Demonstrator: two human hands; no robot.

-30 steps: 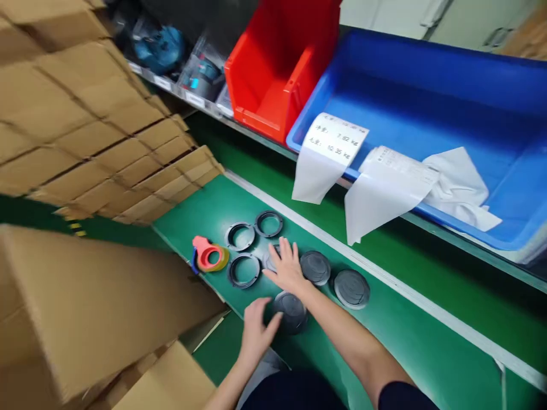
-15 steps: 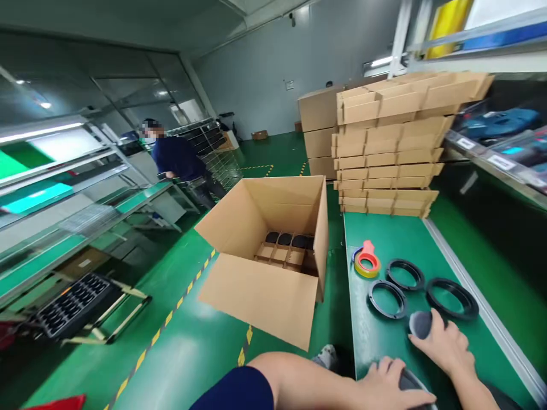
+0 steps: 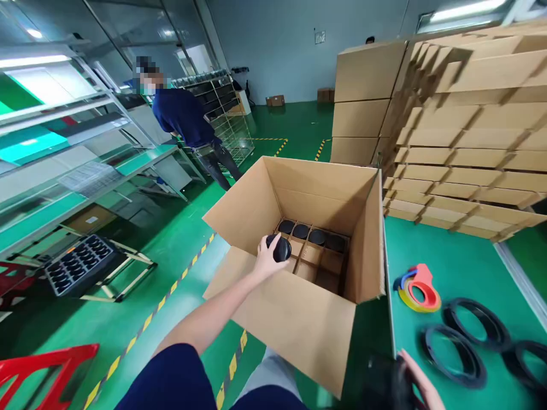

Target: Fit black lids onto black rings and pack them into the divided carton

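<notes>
A green-floored workshop filled the frame, with shelving racks [image 3: 64, 142] at the upper left and a person in dark blue [image 3: 183, 122] standing by them. At the upper right rose a stack of flat cardboard [image 3: 465, 142]. In the centre stood an open box [image 3: 299, 307] with a divider grid; dark discs [image 3: 310, 234] sat in its far row. A green bench [image 3: 461, 267] at the lower right carried three black rings [image 3: 455, 356] and a red tape dispenser [image 3: 416, 287]. The left hand [image 3: 267, 259], just above the box's centre, was curled around a black cap [image 3: 281, 248] held over the grid. The right hand [image 3: 416, 384], at the bottom edge, seemed to grip a blurred dark cap [image 3: 384, 378]; its fingers were too smeared to be sure.
</notes>
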